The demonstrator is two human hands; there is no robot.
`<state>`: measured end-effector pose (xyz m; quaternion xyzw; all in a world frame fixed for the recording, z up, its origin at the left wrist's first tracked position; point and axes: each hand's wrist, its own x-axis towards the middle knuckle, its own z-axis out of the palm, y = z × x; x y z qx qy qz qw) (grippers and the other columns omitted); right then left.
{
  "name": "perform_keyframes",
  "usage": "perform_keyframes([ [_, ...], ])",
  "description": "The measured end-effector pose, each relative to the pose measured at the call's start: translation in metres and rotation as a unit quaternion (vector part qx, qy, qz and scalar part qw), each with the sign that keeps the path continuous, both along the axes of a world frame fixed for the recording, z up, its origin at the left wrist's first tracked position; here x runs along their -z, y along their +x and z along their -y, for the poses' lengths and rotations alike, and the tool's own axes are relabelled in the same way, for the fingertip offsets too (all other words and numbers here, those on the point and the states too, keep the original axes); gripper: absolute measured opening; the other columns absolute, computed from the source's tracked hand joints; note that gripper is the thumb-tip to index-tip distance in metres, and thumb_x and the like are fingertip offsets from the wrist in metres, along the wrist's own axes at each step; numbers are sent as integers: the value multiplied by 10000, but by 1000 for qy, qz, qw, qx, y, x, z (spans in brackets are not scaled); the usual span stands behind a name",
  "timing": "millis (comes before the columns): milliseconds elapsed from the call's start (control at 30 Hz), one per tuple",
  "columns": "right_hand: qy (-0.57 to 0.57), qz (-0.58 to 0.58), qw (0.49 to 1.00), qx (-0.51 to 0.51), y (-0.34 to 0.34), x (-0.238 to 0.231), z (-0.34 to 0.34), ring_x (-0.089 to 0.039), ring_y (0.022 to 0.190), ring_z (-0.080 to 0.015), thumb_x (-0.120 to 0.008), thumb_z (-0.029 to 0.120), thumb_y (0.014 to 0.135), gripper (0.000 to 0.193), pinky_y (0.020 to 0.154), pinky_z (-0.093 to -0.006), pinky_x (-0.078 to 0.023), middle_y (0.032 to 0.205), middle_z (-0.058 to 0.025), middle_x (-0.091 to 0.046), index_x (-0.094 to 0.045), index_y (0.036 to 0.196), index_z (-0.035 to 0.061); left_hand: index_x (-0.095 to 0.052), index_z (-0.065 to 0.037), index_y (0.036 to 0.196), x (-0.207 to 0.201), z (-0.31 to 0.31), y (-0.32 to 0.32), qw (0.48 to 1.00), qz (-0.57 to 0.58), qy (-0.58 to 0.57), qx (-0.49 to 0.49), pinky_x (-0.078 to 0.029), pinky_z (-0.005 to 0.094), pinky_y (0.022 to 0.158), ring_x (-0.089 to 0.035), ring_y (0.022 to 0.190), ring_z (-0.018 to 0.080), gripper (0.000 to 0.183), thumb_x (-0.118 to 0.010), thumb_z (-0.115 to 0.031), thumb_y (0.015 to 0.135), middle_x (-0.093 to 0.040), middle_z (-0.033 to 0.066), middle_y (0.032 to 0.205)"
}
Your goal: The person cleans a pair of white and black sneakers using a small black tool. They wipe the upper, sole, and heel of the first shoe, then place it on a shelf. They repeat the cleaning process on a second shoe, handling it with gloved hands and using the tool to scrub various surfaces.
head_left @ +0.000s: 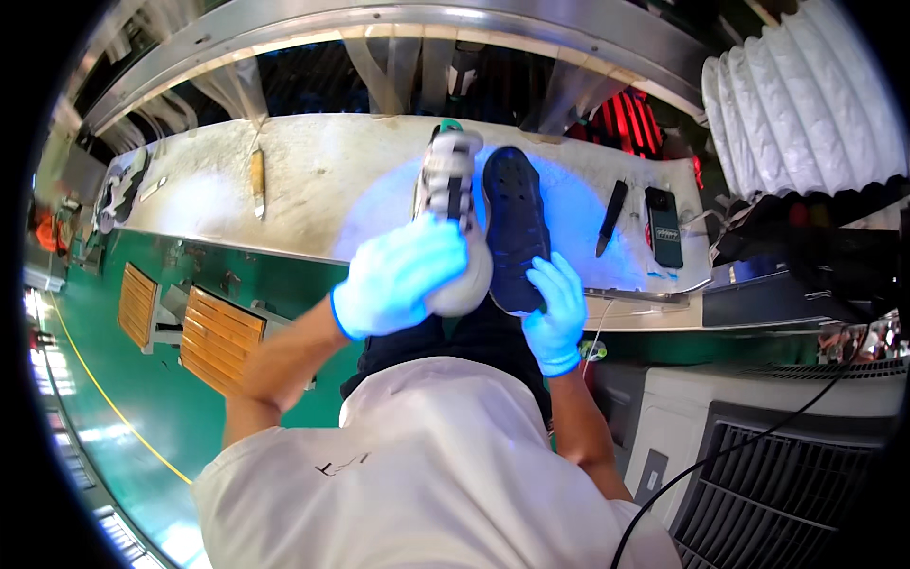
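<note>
My left hand (403,275), in a glove lit pale blue, is closed round the left side of a white and grey shoe upper (449,180). The rounded white toe points toward me, and a bit of green shows at the far end. Just to its right lies a dark shoe sole (515,223) with small holes at its far part. My right hand (556,313), gloved too, grips the near right edge of this sole with bent fingers; the thumb is partly hidden. Blue light falls over both pieces and the pale bench top (313,190).
A yellow-handled tool (258,180) lies left on the bench, with shoe parts (123,190) at its far left end. On the right are a black knife (612,216) and a phone (664,228). A white ribbed duct (801,109) hangs far right; a metal machine frame (408,21) crosses behind.
</note>
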<state>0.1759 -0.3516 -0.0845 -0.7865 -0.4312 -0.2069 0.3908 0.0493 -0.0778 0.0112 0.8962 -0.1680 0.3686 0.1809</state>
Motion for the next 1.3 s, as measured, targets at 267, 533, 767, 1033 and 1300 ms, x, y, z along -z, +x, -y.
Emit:
perform_keyframes([
  [267, 218, -300, 924, -89, -46, -147, 19, -720, 1072, -183, -891, 121, 917, 445, 972, -362, -593, 1177, -117, -781, -734, 1288, -68, -717, -11, 1366, -84, 40, 19, 924, -176, -336, -43, -587, 355, 1042, -730, 1144, 172, 666, -979, -110, 761, -766, 126, 1308],
  [533, 227, -364, 881, -199, -38, -147, 0, -688, 1061, -167, -869, 61, 879, 432, 977, -337, -566, 1182, -77, -733, -757, 1285, -36, -710, -95, 1067, -42, 48, -11, 972, 20, -224, 63, -627, 429, 1000, -768, 1202, 375, 343, -891, 37, 806, -709, 262, 1421],
  [767, 254, -345, 868, -250, -39, -133, -2, -651, 949, -164, -877, 6, 811, 354, 878, -321, -540, 1063, -58, -686, -787, 1153, -22, -730, -31, 1069, -43, 57, -36, 975, -12, -198, 102, -586, 477, 1072, -724, 1273, 466, 232, -767, 59, 859, -608, 359, 1531],
  [1033, 234, -275, 907, -219, -81, -127, -5, -644, 886, -164, -919, -44, 803, 320, 769, -306, -533, 1038, -79, -678, -769, 1080, 11, -702, 24, 959, -22, 93, -62, 894, 24, -440, 84, -544, 511, 1115, -688, 1349, 466, 253, -878, -120, 846, -647, 392, 1457],
  [1300, 233, -190, 938, -172, -93, -124, -14, -619, 849, -164, -947, -48, 806, 362, 715, -304, -524, 1023, -84, -655, -743, 1094, 33, -645, 14, 888, -24, 96, -64, 881, 10, -467, 80, -490, 548, 1170, -671, 1375, 452, 338, -962, -36, 781, -702, 337, 1396],
])
